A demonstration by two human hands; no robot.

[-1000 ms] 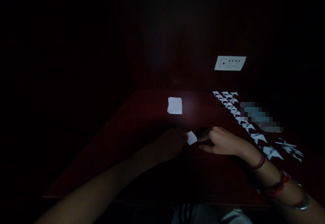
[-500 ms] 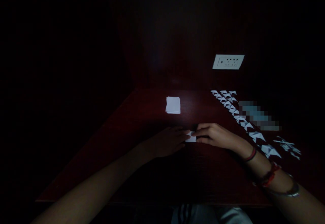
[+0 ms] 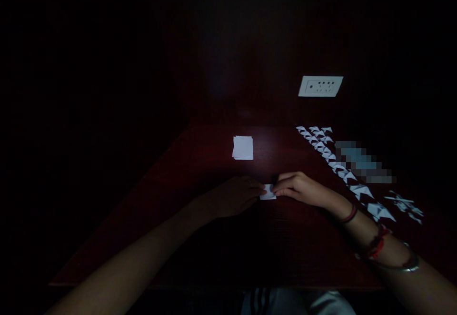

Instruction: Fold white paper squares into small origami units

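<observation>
A small paper [image 3: 267, 192], tilted up a second ago, now lies flat on the table [image 3: 221, 248], just nearer than the paper stack [image 3: 243, 147]. The left hand [image 3: 235, 195] and right hand [image 3: 300, 188] hold it in narrow grips, fingertips pressing its edges as if flattening a fold.

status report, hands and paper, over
Left hand and right hand fingertips on small paper piece, low on table; grip unclear. Paper stack beyond, folded pieces right, both apart.
</observation>
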